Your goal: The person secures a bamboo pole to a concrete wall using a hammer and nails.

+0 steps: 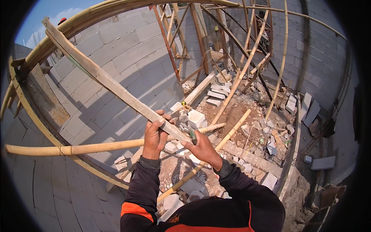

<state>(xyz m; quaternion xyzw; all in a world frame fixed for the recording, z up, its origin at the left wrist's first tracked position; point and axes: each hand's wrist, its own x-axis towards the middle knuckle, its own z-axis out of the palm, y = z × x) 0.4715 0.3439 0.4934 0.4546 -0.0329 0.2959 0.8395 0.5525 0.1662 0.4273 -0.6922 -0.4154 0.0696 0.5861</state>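
Note:
A long, weathered wooden plank (112,89) slants from the upper left down to the middle of the head view. My left hand (155,135) is closed round it close to its lower end. Beside that end, my right hand (203,147) grips the green handle of a hammer (191,133), its grey metal head pointing away from me. The right thumb lies by the plank's tip. Part of the hammer's handle is hidden in the fist. Just beyond my hands is a small yellow-and-black item (183,103), too small to name.
Bamboo poles (96,148) cross below and around my arms. Grey block walls (127,50) enclose the space. Broken blocks and rubble (255,131) cover the ground ahead and below. Wooden posts (203,42) and leaning poles stand at the back.

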